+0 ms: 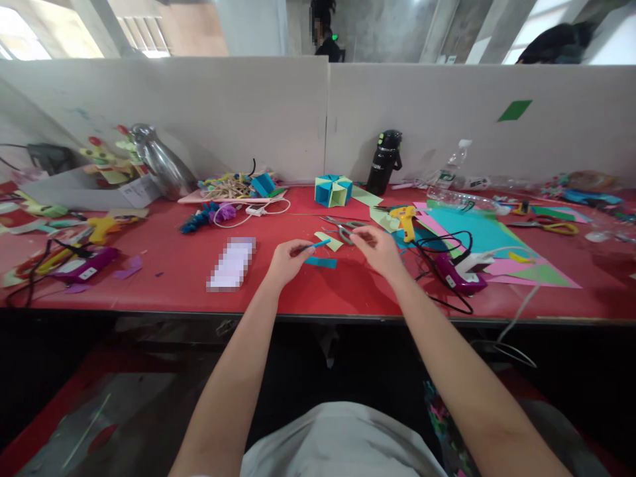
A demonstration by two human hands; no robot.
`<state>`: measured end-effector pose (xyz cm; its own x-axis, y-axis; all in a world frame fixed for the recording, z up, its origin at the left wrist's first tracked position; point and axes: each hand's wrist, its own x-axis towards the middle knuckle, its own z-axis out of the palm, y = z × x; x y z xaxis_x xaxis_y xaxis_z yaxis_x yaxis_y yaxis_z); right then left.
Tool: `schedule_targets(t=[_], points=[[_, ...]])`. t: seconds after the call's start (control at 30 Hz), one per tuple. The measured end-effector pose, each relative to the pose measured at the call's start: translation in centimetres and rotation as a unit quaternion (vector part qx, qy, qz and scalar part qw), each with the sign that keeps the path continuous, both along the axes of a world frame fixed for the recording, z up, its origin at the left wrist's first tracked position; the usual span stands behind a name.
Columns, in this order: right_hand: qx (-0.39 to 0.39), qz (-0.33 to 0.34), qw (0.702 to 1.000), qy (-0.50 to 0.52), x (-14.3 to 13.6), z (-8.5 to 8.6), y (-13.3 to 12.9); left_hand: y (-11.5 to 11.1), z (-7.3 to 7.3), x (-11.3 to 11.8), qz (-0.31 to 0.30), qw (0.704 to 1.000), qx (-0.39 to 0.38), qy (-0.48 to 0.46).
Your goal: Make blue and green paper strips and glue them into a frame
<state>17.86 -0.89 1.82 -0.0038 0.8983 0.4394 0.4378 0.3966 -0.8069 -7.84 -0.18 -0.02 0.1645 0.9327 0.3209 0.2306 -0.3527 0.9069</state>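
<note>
My left hand (289,260) pinches a narrow folded piece of blue paper (320,244) that points to the right. My right hand (376,246) has its thumb and fingers drawn together by the handles of a pair of scissors (344,228); whether it grips anything is too small to tell. Between the hands, a pale green paper piece (330,240) and a flat blue paper strip (320,263) lie on the red table (318,297). Behind them stands a blue and pale green folded-paper ring (333,191).
A yellow glue gun (405,220) and a purple power strip (460,275) with cables lie to the right, among coloured sheets (477,228). A blurred phone-like rectangle (232,264) is at left. A black bottle (385,162) stands before the white partition (199,112).
</note>
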Motion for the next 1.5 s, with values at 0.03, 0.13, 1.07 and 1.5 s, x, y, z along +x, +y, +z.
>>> schedule_targets(t=[0.03, 0.13, 1.07, 1.5], points=[[-0.004, -0.025, 0.998, -0.055, 1.6, 0.4, 0.1, 0.1, 0.0, 0.0, -0.001, 1.000, -0.001, -0.002], [-0.089, -0.052, 0.955, -0.278, 5.8, 1.2, 0.1, 0.3, -0.1, 0.1, -0.012, 1.000, -0.004, -0.013], [-0.139, -0.068, 0.905, -0.395, 7.3, 1.5, -1.6, -2.0, 1.9, 6.8, -0.092, 0.981, -0.022, 0.169], [-0.186, 0.198, 0.959, 0.080, -2.4, -0.9, -2.0, -0.9, 0.3, 3.0, -0.115, 0.989, -0.075, -0.056]])
